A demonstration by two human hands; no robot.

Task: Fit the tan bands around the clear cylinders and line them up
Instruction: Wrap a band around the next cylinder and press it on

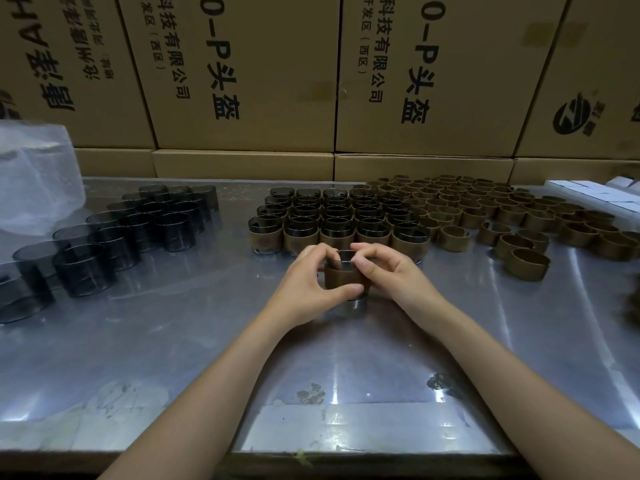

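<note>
Clear cylinder (346, 263) stands upright on the surface (173, 341), just before the banded rows (337, 220). Left hand (308, 277) and right hand (384, 268) grip it from opposite sides, equally near, pinching the tan band (341, 277) around it.

At the centre of the metal bench (173, 341), the left hand (308, 278) and right hand (391, 271) grip one clear cylinder (344, 259) wearing a tan band (341, 277). Just beyond, toward 12 o'clock, banded cylinders (339, 216) stand in rows. Loose tan bands (502, 209) spread at 2 o'clock, bare clear cylinders (138, 223) at 10 o'clock, and cardboard boxes (277, 81) are stacked behind.
</note>
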